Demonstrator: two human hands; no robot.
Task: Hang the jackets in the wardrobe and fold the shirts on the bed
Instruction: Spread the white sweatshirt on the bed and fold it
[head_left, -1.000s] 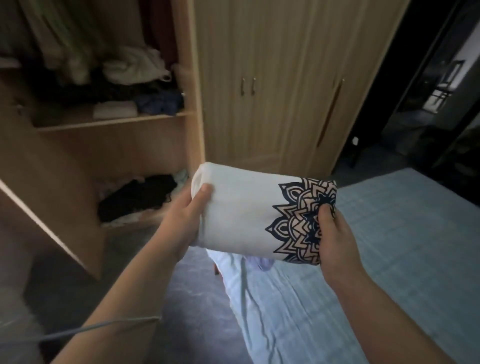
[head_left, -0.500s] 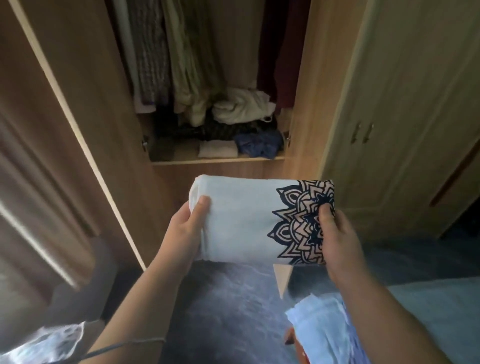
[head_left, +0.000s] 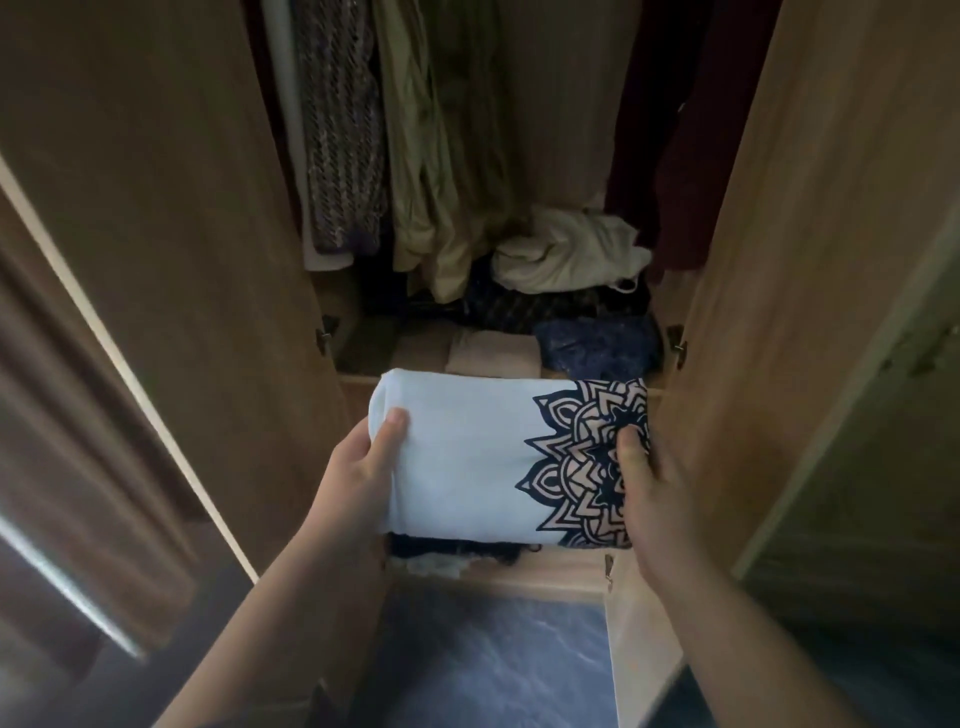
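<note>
Since half a second ago I have closed in on the wardrobe (head_left: 561, 104), so the bed corner has left my view. My left hand (head_left: 358, 478) and right hand (head_left: 665, 499) each clamp an end of the one folded shirt (head_left: 467, 457) as before, thumb on top, fingers curled beneath. It is held at the shelf (head_left: 358, 378) front edge, between two open doors (head_left: 171, 234). Three hanging garments (head_left: 343, 130) show behind; four heaped clothes (head_left: 566, 249) lie on the shelf.
</note>
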